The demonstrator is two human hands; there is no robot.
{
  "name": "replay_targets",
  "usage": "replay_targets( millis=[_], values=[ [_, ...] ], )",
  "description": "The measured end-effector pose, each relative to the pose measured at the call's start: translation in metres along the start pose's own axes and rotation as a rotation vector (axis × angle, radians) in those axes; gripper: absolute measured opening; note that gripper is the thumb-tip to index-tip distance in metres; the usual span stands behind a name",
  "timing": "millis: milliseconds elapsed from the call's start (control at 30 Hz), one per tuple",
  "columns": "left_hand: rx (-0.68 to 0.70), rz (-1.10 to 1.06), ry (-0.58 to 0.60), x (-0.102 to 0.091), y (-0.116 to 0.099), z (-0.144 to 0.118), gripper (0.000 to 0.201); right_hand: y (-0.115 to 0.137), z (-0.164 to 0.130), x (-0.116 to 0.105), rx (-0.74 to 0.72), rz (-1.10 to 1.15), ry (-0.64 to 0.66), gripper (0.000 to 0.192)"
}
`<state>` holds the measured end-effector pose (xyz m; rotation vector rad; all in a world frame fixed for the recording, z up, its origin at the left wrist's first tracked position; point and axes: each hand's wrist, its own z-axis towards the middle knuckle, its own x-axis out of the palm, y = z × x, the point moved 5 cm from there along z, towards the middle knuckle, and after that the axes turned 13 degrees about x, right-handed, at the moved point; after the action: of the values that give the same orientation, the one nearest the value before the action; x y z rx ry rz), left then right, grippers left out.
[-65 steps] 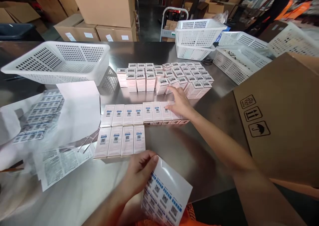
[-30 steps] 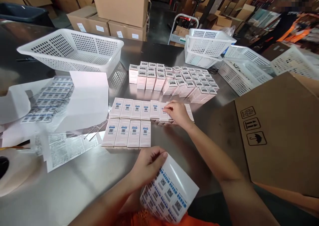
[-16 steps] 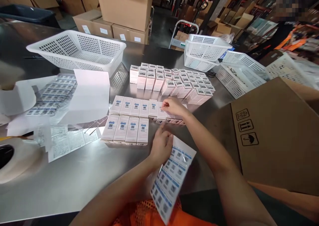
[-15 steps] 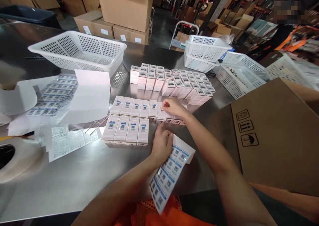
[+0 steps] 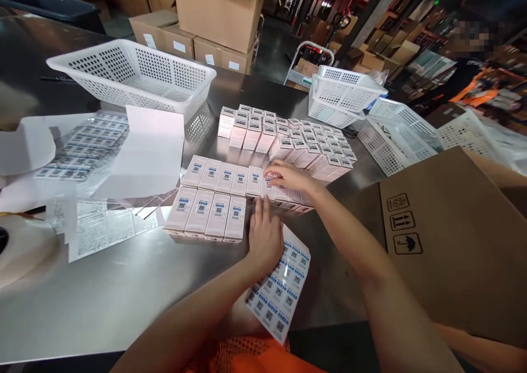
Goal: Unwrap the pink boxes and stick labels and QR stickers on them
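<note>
Pale pink boxes stand in two rows on the metal table, with blue-printed QR stickers on the tops of the front row [image 5: 205, 211] and the left part of the back row. My right hand [image 5: 288, 176] rests on a back-row box [image 5: 267, 189], fingers stretched over its sticker. My left hand [image 5: 265, 238] reaches its fingertips to the front edge of that row. A sticker sheet [image 5: 284, 290] is held under its thumb and palm and slopes down toward my body. The boxes to the right are partly covered by my right hand and forearm.
Behind stand more pink boxes [image 5: 255, 129] in a group. A white basket [image 5: 135, 79] sits at the back left, stacked baskets [image 5: 346, 93] at the back right. Papers [image 5: 144, 153] and a tape roll [image 5: 24, 247] lie left. A carton [image 5: 453, 247] borders the right; a person stands beyond.
My right fingers have gone from pinching at the box top to lying stretched over it. My left fingers have straightened toward the boxes, and the sticker sheet has swung flatter.
</note>
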<state>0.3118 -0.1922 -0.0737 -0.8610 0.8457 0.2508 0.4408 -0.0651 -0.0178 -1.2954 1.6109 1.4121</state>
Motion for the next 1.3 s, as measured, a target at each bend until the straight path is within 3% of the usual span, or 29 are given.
replay_targets(
  millis=[267,400,633,833,1300],
  values=[
    [-0.017,0.091,0.099,0.004,-0.002,0.001,0.023,0.002,0.006,-0.001,-0.060,-0.014,0.059,0.013],
    [0.019,0.138,0.078,0.004,0.002,-0.001,0.024,0.000,0.008,-0.003,-0.042,0.014,0.052,0.011],
    [0.143,0.151,-0.007,0.009,0.006,-0.002,0.017,-0.008,-0.016,0.009,0.187,0.066,-0.268,0.014],
    [0.142,0.122,0.015,0.008,0.007,0.001,0.017,0.004,-0.027,0.024,0.316,0.080,-0.410,0.015],
    [0.123,0.047,0.057,0.006,0.007,0.002,0.015,0.009,-0.005,0.013,0.394,0.076,-0.306,0.011]
  ],
)
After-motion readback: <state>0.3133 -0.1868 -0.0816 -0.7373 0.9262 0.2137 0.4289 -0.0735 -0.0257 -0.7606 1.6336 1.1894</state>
